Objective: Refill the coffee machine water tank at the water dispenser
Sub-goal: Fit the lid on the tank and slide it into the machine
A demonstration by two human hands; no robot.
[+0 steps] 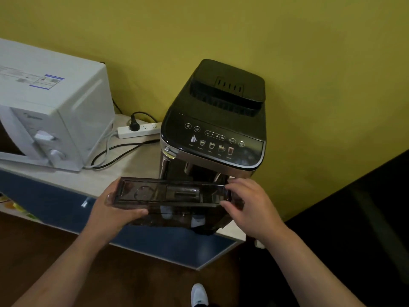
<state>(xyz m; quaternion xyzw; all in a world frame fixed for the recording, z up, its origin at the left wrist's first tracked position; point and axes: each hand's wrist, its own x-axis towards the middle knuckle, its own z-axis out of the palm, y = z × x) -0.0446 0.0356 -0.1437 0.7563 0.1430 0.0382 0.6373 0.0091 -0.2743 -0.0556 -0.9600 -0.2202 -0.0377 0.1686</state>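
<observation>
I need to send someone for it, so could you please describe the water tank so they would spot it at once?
Find the black coffee machine against the yellow wall. In front of it, both hands hold the water tank: a long, smoky see-through box.

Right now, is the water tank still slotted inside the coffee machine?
No, both hands, left and right, hold the smoky clear water tank out in front of the coffee machine.

Smoky transparent water tank [170, 196], long and narrow, lid on. Held level, crosswise, just before black coffee machine [213, 127] on counter.
</observation>
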